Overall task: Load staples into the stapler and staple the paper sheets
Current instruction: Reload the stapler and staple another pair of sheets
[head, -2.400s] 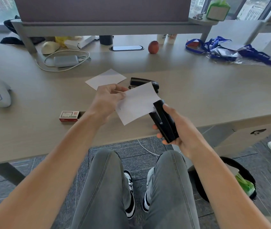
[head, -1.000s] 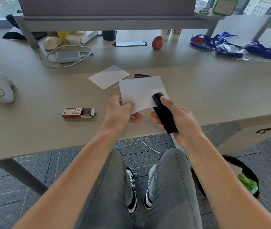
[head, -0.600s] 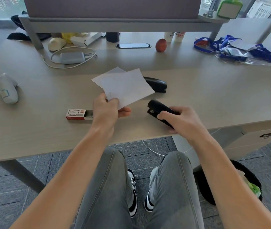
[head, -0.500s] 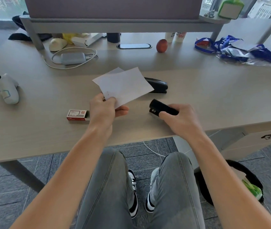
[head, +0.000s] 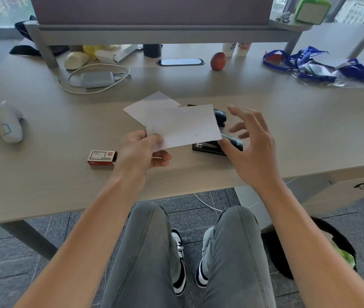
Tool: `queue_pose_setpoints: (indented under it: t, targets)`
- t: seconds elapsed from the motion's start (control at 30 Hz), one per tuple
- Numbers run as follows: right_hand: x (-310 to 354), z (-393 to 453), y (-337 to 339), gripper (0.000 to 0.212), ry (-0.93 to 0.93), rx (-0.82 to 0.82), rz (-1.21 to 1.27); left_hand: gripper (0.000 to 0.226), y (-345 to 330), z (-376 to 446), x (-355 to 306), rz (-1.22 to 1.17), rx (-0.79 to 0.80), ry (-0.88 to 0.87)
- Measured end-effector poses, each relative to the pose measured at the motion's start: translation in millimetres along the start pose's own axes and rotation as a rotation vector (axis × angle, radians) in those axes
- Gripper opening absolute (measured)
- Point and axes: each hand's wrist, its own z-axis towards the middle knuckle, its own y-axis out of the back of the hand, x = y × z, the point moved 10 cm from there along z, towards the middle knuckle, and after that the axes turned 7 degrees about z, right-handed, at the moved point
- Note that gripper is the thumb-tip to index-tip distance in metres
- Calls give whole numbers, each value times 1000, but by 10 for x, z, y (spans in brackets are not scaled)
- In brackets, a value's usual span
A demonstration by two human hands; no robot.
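Observation:
My left hand [head: 142, 152] pinches the lower left corner of the white paper sheets [head: 185, 126] and holds them above the desk. A black stapler [head: 212, 146] lies on the desk just under the sheets' right edge. My right hand [head: 251, 145] hovers over it with fingers spread and holds nothing. A second black stapler [head: 220, 115] lies farther back, mostly hidden behind the sheets. Another white sheet [head: 152, 105] lies flat on the desk behind them. A red and white staple box [head: 102, 157] sits left of my left hand.
At the far left of the desk [head: 310, 134] stands a white toy figure [head: 7, 124]. A grey charger with a white cable [head: 96, 79], an apple [head: 218, 61] and blue lanyards [head: 323, 63] lie at the back. A black bin [head: 323, 247] stands on the floor at right.
My right hand set the black stapler down on the desk and let go, its fingers now spread. My left hand kept hold of the sheets and swung them rightward.

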Motion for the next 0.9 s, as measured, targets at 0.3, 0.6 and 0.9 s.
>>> queue_pose_setpoints:
  t: [0.3,0.6,0.9]
  targets:
    - [-19,-257,383,8,-157,-6,305,27,-458,-237,-123,13,198,-91]
    - [-339,-509,724,10,-551,-181,468,22,-813,-495,-86,70,271,-115]
    - [-355,-668,863,12,-569,-202,478,20,-930,-540,5,47,275,-94]
